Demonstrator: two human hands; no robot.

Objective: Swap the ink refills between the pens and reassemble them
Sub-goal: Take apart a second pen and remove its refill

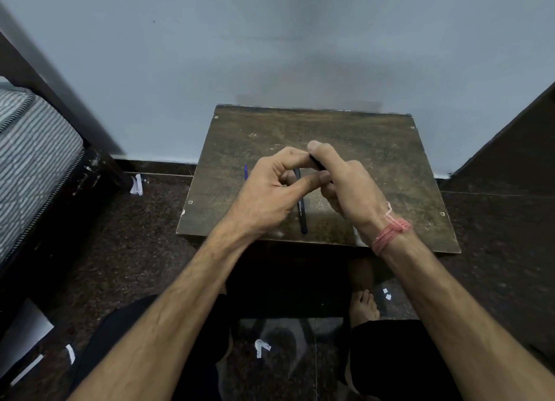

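Both hands' fingers pinch dark pen part; black pen on table beneath

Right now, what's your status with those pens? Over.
Both hands together over the table: right hand in a grip on a dark pen part, left hand pinching beside it. Black pen and blue refill lying on the table.

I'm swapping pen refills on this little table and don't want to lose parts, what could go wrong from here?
The black pen lies on the table with its tip close to the near edge; a nudge from your left hand could roll it onto the floor. The thin blue refill lies loose just beyond that hand and is easily swept aside. The dark piece pinched in your right hand is mostly hidden; small parts could drop unnoticed.
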